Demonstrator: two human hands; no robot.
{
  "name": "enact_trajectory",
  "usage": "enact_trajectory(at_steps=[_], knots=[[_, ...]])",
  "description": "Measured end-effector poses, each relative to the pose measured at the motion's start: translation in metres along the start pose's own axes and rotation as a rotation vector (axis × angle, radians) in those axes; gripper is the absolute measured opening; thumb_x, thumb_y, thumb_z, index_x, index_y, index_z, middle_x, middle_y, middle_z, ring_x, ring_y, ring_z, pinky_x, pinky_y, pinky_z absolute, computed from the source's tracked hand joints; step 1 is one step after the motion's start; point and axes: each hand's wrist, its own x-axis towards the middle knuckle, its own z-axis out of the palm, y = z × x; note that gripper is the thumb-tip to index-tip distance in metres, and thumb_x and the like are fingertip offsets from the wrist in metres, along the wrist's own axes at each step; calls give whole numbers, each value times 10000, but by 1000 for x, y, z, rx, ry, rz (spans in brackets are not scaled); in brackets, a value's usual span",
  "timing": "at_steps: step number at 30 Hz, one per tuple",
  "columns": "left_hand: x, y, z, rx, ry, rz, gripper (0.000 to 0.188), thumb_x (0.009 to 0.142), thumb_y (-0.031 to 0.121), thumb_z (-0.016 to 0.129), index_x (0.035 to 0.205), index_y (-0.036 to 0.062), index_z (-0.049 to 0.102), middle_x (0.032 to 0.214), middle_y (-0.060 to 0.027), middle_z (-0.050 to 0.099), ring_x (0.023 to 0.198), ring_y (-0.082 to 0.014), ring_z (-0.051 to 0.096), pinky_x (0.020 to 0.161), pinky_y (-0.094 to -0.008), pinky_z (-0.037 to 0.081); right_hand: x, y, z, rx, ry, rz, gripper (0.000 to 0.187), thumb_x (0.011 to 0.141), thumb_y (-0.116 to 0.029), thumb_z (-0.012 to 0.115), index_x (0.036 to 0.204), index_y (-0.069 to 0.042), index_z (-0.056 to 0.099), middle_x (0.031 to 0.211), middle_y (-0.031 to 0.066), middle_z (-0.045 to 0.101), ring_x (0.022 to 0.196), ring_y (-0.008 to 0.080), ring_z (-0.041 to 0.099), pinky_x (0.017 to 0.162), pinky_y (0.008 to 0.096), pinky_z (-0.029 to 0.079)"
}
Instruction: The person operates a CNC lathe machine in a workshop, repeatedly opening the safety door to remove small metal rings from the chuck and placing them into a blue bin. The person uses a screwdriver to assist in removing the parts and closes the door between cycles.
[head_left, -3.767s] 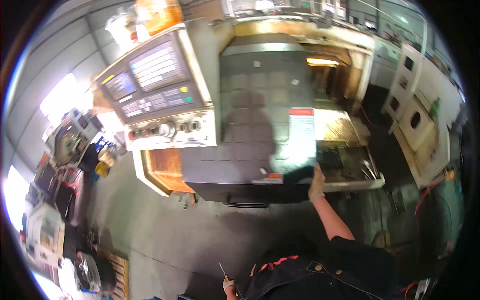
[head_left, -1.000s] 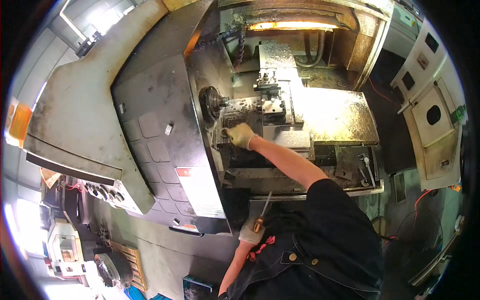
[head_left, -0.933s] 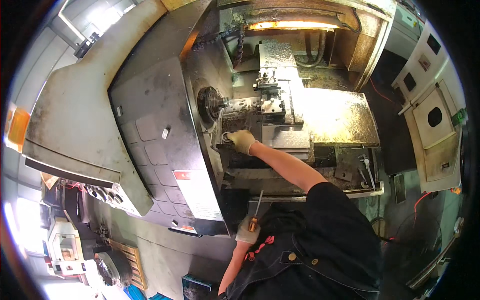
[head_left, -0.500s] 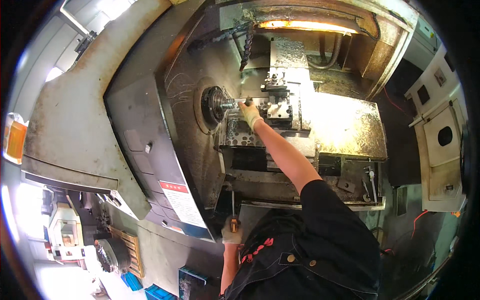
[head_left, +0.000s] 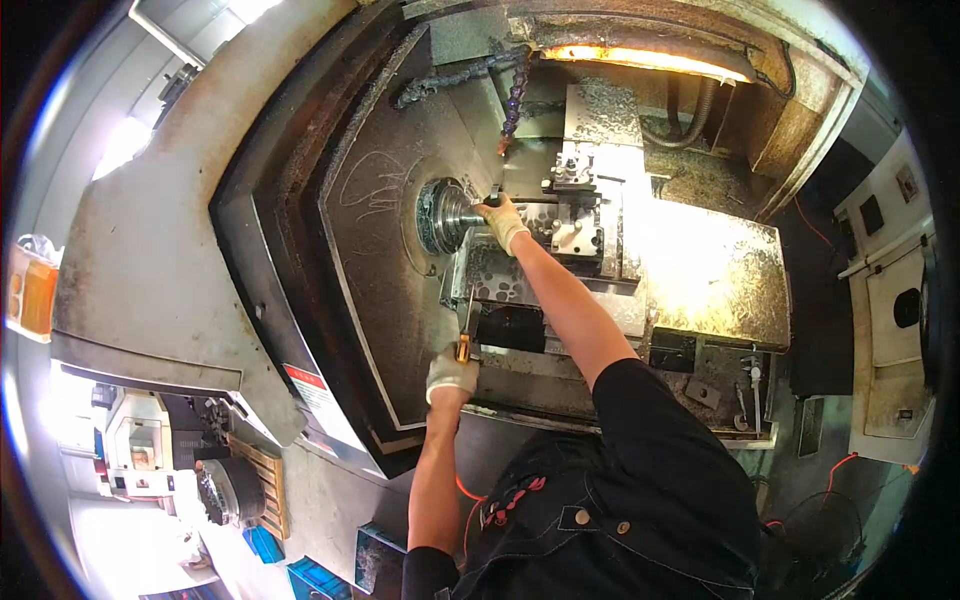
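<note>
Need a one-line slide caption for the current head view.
Gloved right hand beside a lathe chuck, while the gloved left hand grips a slim orange-handled tool.

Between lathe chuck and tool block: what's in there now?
Head view: the gloved right hand, fingers closed on a small dark part of unclear kind, sits between the lathe chuck and the tool block.

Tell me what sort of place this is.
Likely a machine shop: an open lathe with a round chuck and a tool block, and a caliper lying near its front edge.
</note>
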Motion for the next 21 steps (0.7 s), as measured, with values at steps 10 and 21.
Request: enact_trajectory(at_steps=[10, 21], knots=[[50, 43, -11, 103, -44, 10, 371, 690, 204, 501, 1006, 25, 577, 991, -249, 580, 962, -390, 544, 847, -444, 427, 29, 60, -15, -113, 232, -181, 457, 855, -331, 473, 1175, -5, 485, 1096, 211, 562, 1050, 323, 520, 888, 348, 389], [39, 37, -5, 106, -6, 52, 317, 714, 196, 508, 994, 55, 558, 977, -237, 585, 932, -403, 545, 804, -470, 426, 14, 67, -18, 356, 107, -209, 388, 767, -240, 657, 1052, 10, 578, 921, 86, 634, 797, 149, 566, 721, 262, 433]])
